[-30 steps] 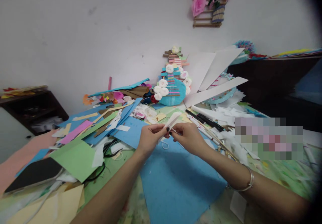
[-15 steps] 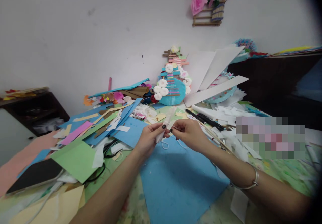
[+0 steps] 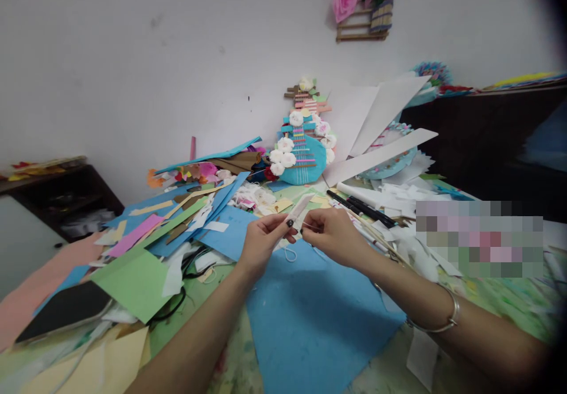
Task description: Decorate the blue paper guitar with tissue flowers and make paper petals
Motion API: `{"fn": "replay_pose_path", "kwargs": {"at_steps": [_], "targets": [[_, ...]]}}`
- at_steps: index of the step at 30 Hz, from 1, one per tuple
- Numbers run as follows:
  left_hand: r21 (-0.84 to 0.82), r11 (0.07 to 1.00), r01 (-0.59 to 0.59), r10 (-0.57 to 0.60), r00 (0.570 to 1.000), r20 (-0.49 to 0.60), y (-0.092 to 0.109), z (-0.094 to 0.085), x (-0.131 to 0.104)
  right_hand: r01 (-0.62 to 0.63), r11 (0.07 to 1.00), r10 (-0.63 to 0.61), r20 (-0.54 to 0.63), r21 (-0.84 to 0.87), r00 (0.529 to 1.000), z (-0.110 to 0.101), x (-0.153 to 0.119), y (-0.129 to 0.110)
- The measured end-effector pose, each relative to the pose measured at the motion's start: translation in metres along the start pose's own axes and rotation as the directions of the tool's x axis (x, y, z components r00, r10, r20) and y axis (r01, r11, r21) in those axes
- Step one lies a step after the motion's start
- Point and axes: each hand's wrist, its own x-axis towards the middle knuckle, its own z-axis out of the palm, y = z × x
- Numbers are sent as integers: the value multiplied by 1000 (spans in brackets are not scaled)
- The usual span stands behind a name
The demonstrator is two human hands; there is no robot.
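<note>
At twelve o'clock of the blue sheet (image 3: 328,329), the left hand (image 3: 264,241) pinched the white paper strip (image 3: 302,207) while the right hand (image 3: 333,234), at the strip's four o'clock, pinched thin thread (image 3: 312,227), probably best kept lightly taut.

Wall rack (image 3: 359,26) partly beyond top edge

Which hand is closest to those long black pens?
Right. The right hand is just left of the long black pens, on their near side; the left hand is farther left, holding a thin white strip.
</note>
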Motion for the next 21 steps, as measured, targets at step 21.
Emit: {"fn": "replay_pose_path", "kwargs": {"at_steps": [21], "targets": [[108, 992, -69, 78, 994, -79, -1, -1, -2, 20, 999, -19, 50, -36, 999, 1, -1, -3]]}}
